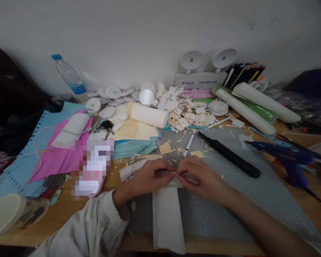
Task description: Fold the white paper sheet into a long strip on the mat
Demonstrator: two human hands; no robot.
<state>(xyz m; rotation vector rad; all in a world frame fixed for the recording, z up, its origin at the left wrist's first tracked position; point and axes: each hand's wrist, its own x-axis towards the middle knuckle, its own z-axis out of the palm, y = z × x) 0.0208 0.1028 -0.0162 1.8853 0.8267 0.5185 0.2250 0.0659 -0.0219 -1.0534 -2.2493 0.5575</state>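
Both hands at centre, over the grey sheet (216,217). Left hand (149,175): grip pinched, thumb and index tips on a tiny pale bit (175,174). Right hand (200,176): grip also pinched on that bit, tips almost meeting the left's. Can't tell if the bit is part of the white strip (169,217); that lies flat just below the hands, lower end running past the sheet to the front edge of the counter (66,214). Containers: clear tub (34,216) at lower left, near the front edge, dark patches showing at its wall, can't tell if they're contents or print. Clear bottle (69,78), blue cap on, label low, stands at the back left by the wall (139,39). Markers (246,73) packed tight at back right, coloured ends up. Room: best stretch is the sheet right of the right hand, out to the blue glue gun (286,153) at its right side. Far side is tight: white pen (189,142) and black bar (230,153) lie slantwise just beyond the fingers, cream scrap pile (187,114) behind them. Left side is boxed in by the phone (96,167), blurred, and pink sheets (59,162).
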